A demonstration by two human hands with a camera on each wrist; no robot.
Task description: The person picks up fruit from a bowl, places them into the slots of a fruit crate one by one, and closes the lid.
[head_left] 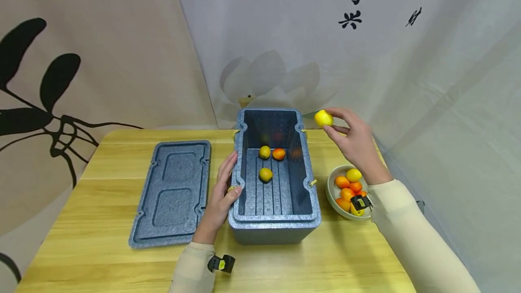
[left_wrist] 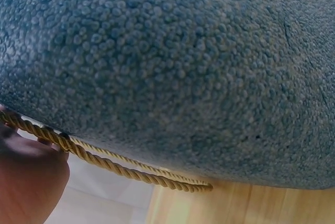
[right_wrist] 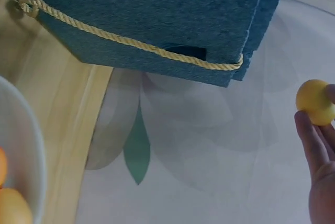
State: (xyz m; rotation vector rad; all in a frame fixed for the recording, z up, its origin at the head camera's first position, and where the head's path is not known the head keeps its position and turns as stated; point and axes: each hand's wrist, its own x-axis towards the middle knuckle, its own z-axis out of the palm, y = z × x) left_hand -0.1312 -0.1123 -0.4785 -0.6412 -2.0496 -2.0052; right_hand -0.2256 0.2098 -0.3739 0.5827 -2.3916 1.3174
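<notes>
1. Fabric (head_left: 268,21) hangs behind your workspace, dark plant shapes at left, black characters at upper right
2. Before you is a light wooden table (head_left: 101,193)
3. Your speckled blue-grey box (head_left: 274,234) stands uncovered on the table, its opening facing up
4. A matching lid (head_left: 176,184) lies flat on the table, left of the box and apart from it
5. Your left hand (head_left: 221,189) rests against the box's left side, fingers fairly straight along the outer wall and thumb at the rim, beside a yellow rope (left_wrist: 110,165)
6. Your right hand (head_left: 356,141) is raised, thumb and fingertips pinching a lone yellow fruit (head_left: 323,118)
7. To the box's right you have a pale bowl (head_left: 331,193) filled with orange and yellow pieces (head_left: 347,194)
8. The lone yellow fruit is in the air near the box's far right corner, outside the opening
9. On the ribbed box floor sit two yellow fruits (head_left: 266,175) and an orange-red fruit (head_left: 278,154), the latter beside the farther yellow one
</notes>
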